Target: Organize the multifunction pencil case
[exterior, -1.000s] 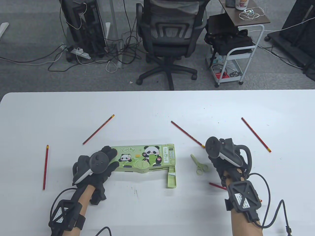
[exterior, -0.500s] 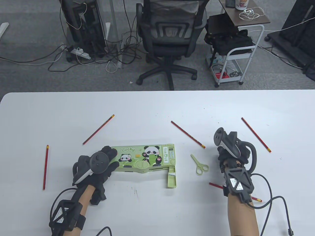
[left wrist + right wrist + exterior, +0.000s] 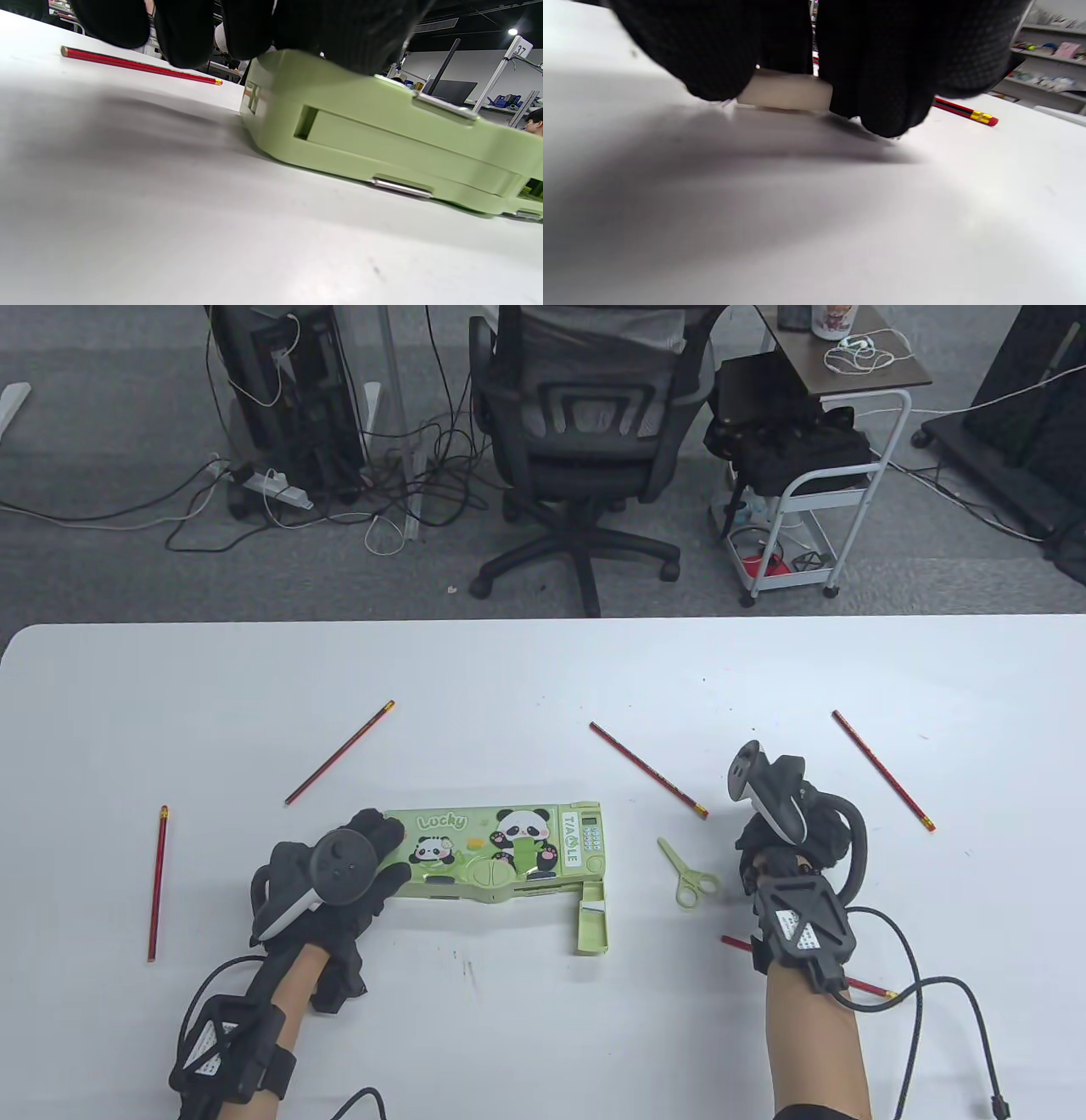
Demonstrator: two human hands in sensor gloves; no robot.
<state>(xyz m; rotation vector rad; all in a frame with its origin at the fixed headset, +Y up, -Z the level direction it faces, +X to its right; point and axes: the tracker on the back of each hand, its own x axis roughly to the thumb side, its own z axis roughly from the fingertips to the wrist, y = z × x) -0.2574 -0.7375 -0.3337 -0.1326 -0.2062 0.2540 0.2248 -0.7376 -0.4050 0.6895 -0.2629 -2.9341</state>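
Only the right wrist view shows a small white block [image 3: 785,92] pinched between the curled fingers [image 3: 882,63] of the right hand [image 3: 793,831], low over the table [image 3: 543,670]; from above the tracker hides it. The left wrist view shows the left hand [image 3: 339,882] lying flat and relaxed on the left end of the green pencil case [image 3: 501,853], lower centre of the table view, with a small drawer [image 3: 591,923] swung out at its right end. Green scissors [image 3: 689,875] lie between case and right hand.
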